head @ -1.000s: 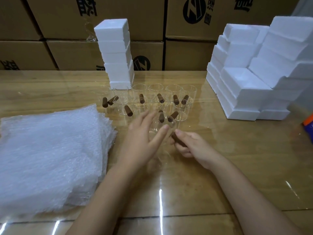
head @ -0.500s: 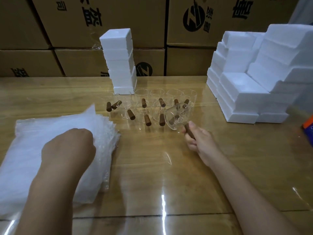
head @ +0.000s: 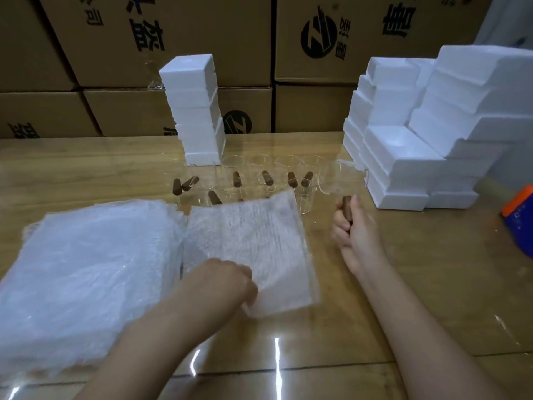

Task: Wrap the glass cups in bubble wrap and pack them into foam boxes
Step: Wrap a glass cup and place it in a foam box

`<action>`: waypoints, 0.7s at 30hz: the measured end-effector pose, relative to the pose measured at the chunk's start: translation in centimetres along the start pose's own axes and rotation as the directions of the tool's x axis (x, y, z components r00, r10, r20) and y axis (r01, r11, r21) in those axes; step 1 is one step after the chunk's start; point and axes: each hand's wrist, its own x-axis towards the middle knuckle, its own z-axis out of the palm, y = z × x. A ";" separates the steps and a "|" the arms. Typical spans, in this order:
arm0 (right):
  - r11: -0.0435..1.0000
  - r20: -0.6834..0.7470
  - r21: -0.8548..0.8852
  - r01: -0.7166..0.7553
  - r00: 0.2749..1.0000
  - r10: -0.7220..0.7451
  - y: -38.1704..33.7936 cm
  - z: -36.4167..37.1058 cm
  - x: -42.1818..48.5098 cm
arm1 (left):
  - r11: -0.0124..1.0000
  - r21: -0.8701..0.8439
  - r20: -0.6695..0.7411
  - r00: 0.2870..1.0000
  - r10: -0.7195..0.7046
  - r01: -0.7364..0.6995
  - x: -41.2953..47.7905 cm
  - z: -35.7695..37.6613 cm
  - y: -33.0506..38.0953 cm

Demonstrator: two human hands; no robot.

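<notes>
- We see the left hand (head: 222, 284) with its fingers curled, pinching the near edge of a single bubble wrap sheet (head: 251, 238).
- The sheet spreads away from that grip toward the far side. Its far edge overlaps the nearest of the glass cups on the table (head: 268, 180).
- Just left of the sheet sits the thick bubble wrap stack (head: 86, 269), and the two touch along one side.
- Over on the right, the right hand (head: 354, 229) is clenched around the brown handle (head: 347, 207) of one glass cup (head: 337, 177).
- The handle pokes up out of the fist by the thumb, and the clear bowl sits just beyond the knuckles. We cannot tell whether it clears the wooden table (head: 432, 284).
- That held cup is well apart from the sheet, close to the low corner of the big foam box pile (head: 403, 168).
- A tall foam box stack (head: 196, 111) stands behind the cups, with cardboard cartons (head: 202, 39) along the back.
- At the right edge there is an orange-and-blue object (head: 519, 215), too cropped to name.
</notes>
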 end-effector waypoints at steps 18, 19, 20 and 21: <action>1.000 0.063 -0.012 -0.013 0.998 0.014 0.5 -0.3 0.2 | 0.835 -0.368 -0.032 0.892 -0.452 0.410 8.2 2.3 3.5; 1.000 0.068 -0.008 -0.014 0.998 0.015 0.5 -0.3 0.2 | 0.831 -0.382 -0.028 0.894 -0.447 0.404 8.2 2.4 3.4; 1.000 0.077 -0.004 -0.017 0.997 0.017 0.5 -0.3 0.2 | 0.831 -0.387 -0.024 0.897 -0.442 0.399 8.1 2.3 3.2; 1.000 0.089 0.002 -0.023 0.996 0.023 0.5 -0.3 0.2 | 0.830 -0.393 -0.020 0.898 -0.439 0.397 8.0 2.2 3.0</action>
